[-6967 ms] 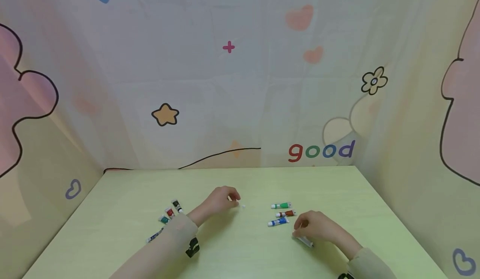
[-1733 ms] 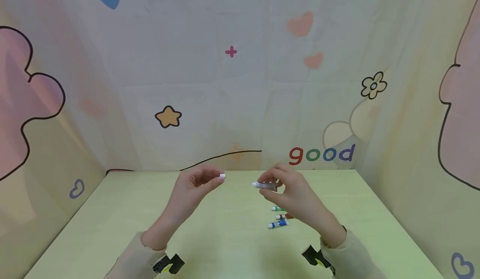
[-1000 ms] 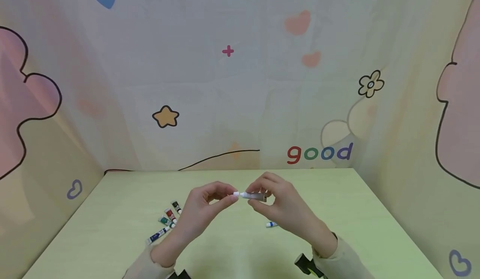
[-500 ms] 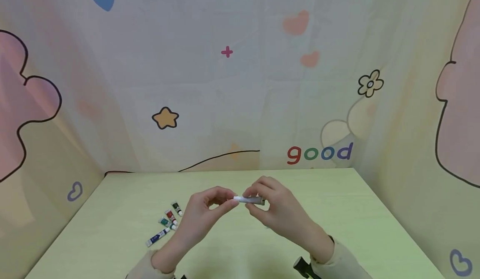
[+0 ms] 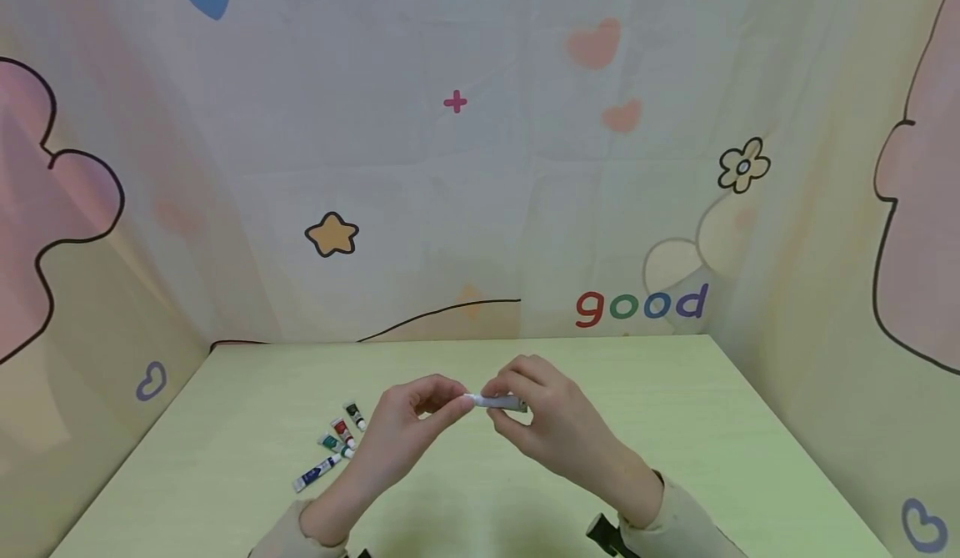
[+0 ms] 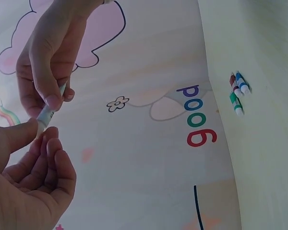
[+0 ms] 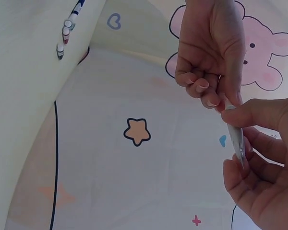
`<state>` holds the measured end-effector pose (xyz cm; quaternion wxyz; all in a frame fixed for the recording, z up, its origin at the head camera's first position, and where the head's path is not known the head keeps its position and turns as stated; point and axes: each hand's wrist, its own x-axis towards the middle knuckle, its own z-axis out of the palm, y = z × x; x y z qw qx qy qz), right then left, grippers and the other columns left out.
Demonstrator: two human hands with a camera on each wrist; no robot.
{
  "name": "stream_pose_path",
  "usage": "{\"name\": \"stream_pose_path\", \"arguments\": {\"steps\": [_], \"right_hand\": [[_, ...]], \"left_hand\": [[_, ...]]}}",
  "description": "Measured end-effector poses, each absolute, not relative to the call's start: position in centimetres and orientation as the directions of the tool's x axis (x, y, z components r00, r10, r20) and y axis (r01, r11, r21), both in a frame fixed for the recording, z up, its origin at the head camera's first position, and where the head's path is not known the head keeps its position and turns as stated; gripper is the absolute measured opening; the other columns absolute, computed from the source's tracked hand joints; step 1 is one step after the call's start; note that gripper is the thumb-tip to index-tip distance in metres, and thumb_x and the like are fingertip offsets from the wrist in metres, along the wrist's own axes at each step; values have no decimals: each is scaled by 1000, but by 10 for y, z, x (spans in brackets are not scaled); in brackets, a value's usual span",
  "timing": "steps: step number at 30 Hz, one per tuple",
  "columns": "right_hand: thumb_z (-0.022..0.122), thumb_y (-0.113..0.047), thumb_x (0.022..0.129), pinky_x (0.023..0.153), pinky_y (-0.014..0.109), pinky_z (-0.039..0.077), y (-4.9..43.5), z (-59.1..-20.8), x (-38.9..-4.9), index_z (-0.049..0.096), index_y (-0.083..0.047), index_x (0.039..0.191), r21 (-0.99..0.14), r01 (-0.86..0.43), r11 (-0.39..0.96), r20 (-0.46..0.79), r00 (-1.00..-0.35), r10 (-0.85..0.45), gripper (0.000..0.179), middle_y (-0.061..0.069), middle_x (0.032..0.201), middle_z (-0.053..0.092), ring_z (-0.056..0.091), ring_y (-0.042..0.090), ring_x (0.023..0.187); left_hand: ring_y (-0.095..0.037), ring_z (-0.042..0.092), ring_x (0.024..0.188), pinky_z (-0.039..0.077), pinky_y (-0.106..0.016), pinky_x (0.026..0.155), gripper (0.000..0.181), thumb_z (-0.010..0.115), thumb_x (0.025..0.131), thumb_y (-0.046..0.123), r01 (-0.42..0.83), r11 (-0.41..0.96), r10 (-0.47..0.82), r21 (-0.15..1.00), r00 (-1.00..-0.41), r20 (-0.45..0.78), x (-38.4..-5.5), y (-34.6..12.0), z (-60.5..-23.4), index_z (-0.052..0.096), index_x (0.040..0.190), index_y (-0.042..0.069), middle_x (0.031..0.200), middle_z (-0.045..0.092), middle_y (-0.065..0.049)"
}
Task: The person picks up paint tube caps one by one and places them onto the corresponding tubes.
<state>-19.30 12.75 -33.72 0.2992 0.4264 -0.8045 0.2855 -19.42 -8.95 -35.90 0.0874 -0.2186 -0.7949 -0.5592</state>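
My right hand [image 5: 558,424] holds a small white-and-grey paint tube [image 5: 504,403] level above the table, thumb below and fingers on top. Its nozzle end points at my left hand [image 5: 405,429]. The left thumb and fingertips pinch the white cap [image 5: 470,399] at that end, mostly covering it. Cap and tube meet; whether the thread is engaged is hidden. In the left wrist view the tube [image 6: 46,116] slants between both hands. The right wrist view shows the tube's flat grey side [image 7: 237,141] under the right thumb.
Left on the table lie several capped paint tubes: black [image 5: 355,416], red [image 5: 342,433], green [image 5: 332,444] and dark blue [image 5: 316,474]. The left wrist view shows brown-red [image 6: 234,82], blue [image 6: 242,82] and green [image 6: 236,103] tubes on the right side. A printed cloth [image 5: 420,166] stands behind.
Seven seconds ago the tube and the loose cap were down at the table. Both hands then lifted them and brought them together. In the last half second the hands barely moved.
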Motion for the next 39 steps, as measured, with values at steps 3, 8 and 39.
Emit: {"name": "stream_pose_path", "arguments": {"steps": [3, 8, 39], "right_hand": [[83, -3, 80, 70, 21, 52, 127, -338, -194, 71, -10, 96, -249, -865, 436, 717, -467, -517, 21, -4, 93, 62, 56, 10, 82], [79, -4, 87, 64, 23, 51, 128, -338, -194, 72, -13, 99, -382, -861, 335, 689, -507, -518, 16, -7, 92, 63, 54, 6, 75], [78, -21, 91, 69, 29, 55, 140, -345, -192, 71, -18, 113, -563, -756, 335, 614, -654, -442, 24, -9, 93, 64, 59, 10, 82]], "left_hand": [[-13, 66, 80, 52, -29, 76, 15, 73, 94, 33, 477, 288, 247, 830, -875, 417, -193, -91, -359, 75, 98, 19, 86, 71, 9], [-12, 66, 81, 52, -29, 76, 12, 73, 95, 32, 561, 284, 261, 778, -825, 501, -192, -92, -361, 74, 100, 21, 87, 70, 11], [-17, 64, 89, 53, -28, 85, 10, 68, 98, 19, 586, 211, 308, 782, -799, 516, -192, -108, -360, 67, 106, 14, 96, 68, 3]]}}
